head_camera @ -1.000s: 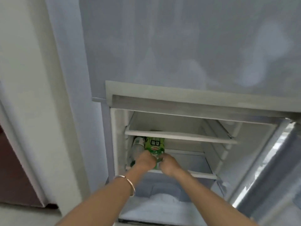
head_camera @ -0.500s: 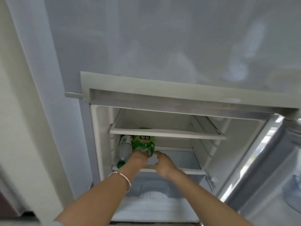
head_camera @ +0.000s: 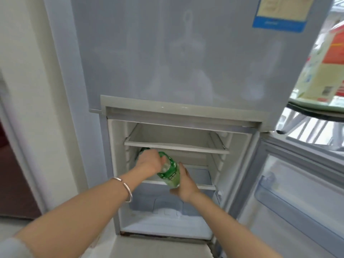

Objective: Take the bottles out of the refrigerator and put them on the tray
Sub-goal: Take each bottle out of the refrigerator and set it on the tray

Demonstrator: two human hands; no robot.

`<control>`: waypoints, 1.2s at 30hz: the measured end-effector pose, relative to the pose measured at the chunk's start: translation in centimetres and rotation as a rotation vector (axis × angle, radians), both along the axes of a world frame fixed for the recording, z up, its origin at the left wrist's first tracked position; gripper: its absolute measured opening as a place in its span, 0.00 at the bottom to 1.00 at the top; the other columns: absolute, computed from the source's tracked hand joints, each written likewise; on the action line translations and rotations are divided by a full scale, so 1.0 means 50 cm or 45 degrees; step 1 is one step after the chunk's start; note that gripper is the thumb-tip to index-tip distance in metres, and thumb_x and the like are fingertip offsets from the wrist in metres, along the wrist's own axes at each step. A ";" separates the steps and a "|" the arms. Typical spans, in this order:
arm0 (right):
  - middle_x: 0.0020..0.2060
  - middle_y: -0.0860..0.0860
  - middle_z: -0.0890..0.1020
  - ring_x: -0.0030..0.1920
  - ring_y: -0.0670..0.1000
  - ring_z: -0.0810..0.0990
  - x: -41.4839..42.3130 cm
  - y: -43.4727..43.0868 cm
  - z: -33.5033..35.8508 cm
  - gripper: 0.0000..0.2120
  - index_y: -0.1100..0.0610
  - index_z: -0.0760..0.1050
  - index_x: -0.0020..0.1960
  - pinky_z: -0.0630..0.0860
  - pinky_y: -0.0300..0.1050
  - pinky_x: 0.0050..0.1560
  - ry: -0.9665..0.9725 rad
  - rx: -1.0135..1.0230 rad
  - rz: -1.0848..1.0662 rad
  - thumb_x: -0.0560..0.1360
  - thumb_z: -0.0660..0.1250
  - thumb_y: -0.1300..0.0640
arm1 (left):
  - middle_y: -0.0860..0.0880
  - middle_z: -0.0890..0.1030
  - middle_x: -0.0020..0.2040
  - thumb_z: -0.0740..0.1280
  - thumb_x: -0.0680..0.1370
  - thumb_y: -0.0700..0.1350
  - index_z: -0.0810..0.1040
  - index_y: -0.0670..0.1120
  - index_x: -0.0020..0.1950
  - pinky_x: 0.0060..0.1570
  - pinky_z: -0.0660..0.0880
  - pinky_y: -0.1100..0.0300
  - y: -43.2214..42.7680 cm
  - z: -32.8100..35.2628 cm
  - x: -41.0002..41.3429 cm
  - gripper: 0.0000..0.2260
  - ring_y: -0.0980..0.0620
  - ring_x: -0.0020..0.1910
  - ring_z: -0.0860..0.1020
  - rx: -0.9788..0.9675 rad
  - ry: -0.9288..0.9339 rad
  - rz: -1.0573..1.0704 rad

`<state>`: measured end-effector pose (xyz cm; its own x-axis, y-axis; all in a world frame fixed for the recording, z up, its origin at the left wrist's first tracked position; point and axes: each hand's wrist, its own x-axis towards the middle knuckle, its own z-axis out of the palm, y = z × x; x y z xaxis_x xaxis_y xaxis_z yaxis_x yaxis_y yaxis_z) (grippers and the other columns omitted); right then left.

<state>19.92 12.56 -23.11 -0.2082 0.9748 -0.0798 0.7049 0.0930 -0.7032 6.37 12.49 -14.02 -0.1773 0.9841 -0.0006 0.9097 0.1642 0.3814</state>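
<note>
Bottles are what I'm after, and I have the green-labelled bottle (head_camera: 170,172) tilted at the front edge of the middle shelf (head_camera: 204,187) of the refrigerator (head_camera: 115,164), its base toward me. My left hand (head_camera: 150,162) is wrapped around its upper part; my right hand (head_camera: 184,183) lies open along its lower side and base, supporting rather than clasping. A second bottle seems to sit behind my left hand at the shelf's left edge, but it is mostly hidden.

I judge this one as clear, thin-walled plastic with a glossy film label, smooth and rounded, likely cold and perhaps damp, so it could slip. If full, it will be moderately heavy and yield a little under a squeeze. The label band gives the best purchase, with a palm under the base. Shelves are flat white-framed panels; the liner is hard, smooth plastic. No tray is clearly identifiable.
</note>
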 end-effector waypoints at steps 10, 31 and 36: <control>0.56 0.48 0.77 0.60 0.53 0.78 0.131 -0.222 0.210 0.40 0.54 0.57 0.65 0.72 0.41 0.53 0.247 0.368 -0.086 0.64 0.77 0.48 | 0.47 0.77 0.40 0.62 0.72 0.64 0.75 0.45 0.40 0.40 0.72 0.58 -0.187 0.296 0.200 0.21 0.45 0.41 0.76 0.458 0.353 -0.121; 0.45 0.43 0.77 0.48 0.52 0.81 0.714 -0.216 0.662 0.35 0.53 0.60 0.68 0.79 0.56 0.54 0.436 1.119 -0.731 0.68 0.76 0.51 | 0.46 0.79 0.59 0.64 0.78 0.54 0.64 0.46 0.71 0.47 0.81 0.52 -0.110 0.535 0.725 0.25 0.47 0.50 0.81 0.580 -0.730 -1.026; 0.52 0.53 0.80 0.49 0.50 0.80 0.825 -0.102 0.693 0.31 0.51 0.63 0.68 0.80 0.51 0.49 0.612 0.950 -0.635 0.71 0.73 0.61 | 0.47 0.77 0.65 0.69 0.75 0.43 0.54 0.54 0.77 0.58 0.76 0.57 -0.025 0.488 0.838 0.35 0.48 0.61 0.78 0.533 -0.869 -1.156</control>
